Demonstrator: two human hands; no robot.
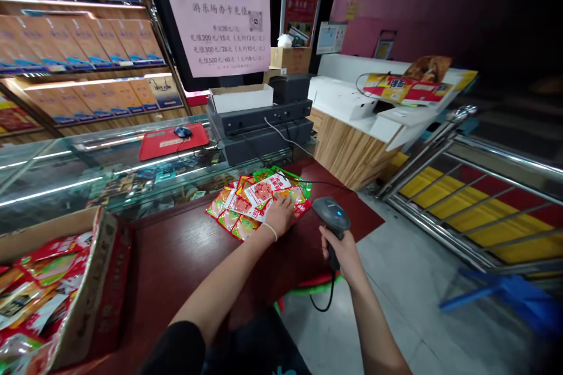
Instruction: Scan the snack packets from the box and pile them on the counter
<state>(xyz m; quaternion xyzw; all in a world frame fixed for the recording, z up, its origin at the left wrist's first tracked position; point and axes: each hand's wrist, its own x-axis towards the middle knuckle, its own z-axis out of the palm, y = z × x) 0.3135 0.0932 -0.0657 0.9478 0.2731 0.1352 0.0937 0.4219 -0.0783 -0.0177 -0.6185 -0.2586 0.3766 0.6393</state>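
Observation:
My right hand (343, 249) is wrapped round the handle of a barcode scanner (331, 214), held up past the table's front edge. A small blue light glows on its top, and its black cable hangs below. On the dark red tabletop (176, 252), my left hand (280, 215) lies with fingers stretched over a pile of snack packets (246, 205). These are flat, glossy bags in red, white, yellow and green, overlapping one another. The hand rests on the pile's right part and hides some of the packets under it.
An open cardboard box (94, 281) of similar packets stands at the left. Behind the table are a glass counter (118, 170), a red mouse pad (153, 145), a cash drawer (264, 120) and a monitor with a pink sign (220, 29). Metal railings (497, 155) run along the right.

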